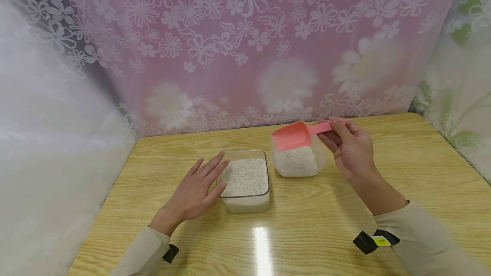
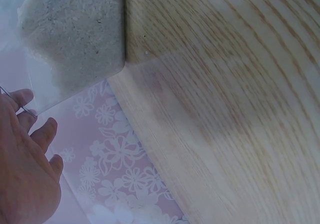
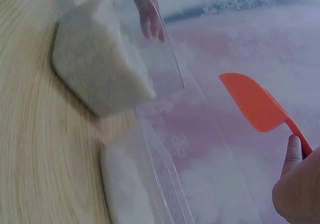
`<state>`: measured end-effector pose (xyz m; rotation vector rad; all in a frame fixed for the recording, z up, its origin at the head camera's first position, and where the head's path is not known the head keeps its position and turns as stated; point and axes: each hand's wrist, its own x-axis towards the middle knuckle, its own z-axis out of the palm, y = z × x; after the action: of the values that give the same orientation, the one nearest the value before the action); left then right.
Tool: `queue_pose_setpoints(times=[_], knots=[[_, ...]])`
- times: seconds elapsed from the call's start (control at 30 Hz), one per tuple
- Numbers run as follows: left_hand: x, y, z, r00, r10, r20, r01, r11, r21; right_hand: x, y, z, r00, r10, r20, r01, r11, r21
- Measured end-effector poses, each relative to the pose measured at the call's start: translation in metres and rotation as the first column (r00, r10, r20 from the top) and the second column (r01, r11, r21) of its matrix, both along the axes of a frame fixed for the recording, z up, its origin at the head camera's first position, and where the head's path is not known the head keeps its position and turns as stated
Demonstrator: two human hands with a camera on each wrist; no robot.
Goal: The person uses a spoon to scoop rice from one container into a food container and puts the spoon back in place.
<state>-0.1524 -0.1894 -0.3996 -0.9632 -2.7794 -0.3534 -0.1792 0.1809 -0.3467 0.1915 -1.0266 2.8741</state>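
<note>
A pink scoop (image 1: 293, 135) is tilted above the smaller clear plastic container (image 1: 321, 163), its handle pinched between the thumb and fingers of my right hand (image 1: 354, 150). White rice (image 1: 297, 160) lies inside that container. Left of it stands a larger clear square container (image 1: 251, 205) with a dark rim, filled well up with rice (image 1: 246, 176). My left hand (image 1: 197, 188) rests with spread, fairly straight fingers against its left rim. In the right wrist view the scoop (image 3: 252, 101) is held up apart from both containers; its inside is hidden there.
Both containers stand on a light wood-grain table (image 1: 307, 233). A pink floral curtain (image 1: 230, 54) hangs along the table's back edge, with pale sheeting (image 1: 50, 139) at the left and a leaf-patterned one (image 1: 464, 80) at the right. Each sleeve carries a black wrist device (image 1: 365, 242).
</note>
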Motion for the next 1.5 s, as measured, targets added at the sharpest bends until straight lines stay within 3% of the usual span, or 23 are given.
queue_pose_setpoints(times=[0.23,0.43,0.77,1.2,1.5], knots=[[0.0,0.0,0.001,1.0,-0.003,-0.008,0.003,1.0,-0.009,0.008,-0.031,-0.004,0.998,0.051,0.048,-0.056,0.991,0.121],[0.0,0.0,0.001,1.0,0.0,-0.012,0.0,1.0,-0.016,0.013,-0.055,-0.014,0.993,0.068,0.1,-0.093,0.96,0.266],[-0.001,0.001,0.002,1.0,0.007,-0.008,-0.008,1.0,-0.024,0.015,-0.083,-0.024,0.985,0.095,0.145,-0.145,0.908,0.393],[-0.001,0.002,0.003,0.999,0.022,-0.037,-0.024,0.998,-0.056,0.016,-0.102,-0.027,0.974,0.136,0.181,-0.207,0.859,0.467],[-0.001,0.001,0.004,0.998,0.027,-0.049,-0.031,0.996,-0.085,0.017,-0.107,-0.028,0.973,0.107,0.204,-0.2,0.831,0.519]])
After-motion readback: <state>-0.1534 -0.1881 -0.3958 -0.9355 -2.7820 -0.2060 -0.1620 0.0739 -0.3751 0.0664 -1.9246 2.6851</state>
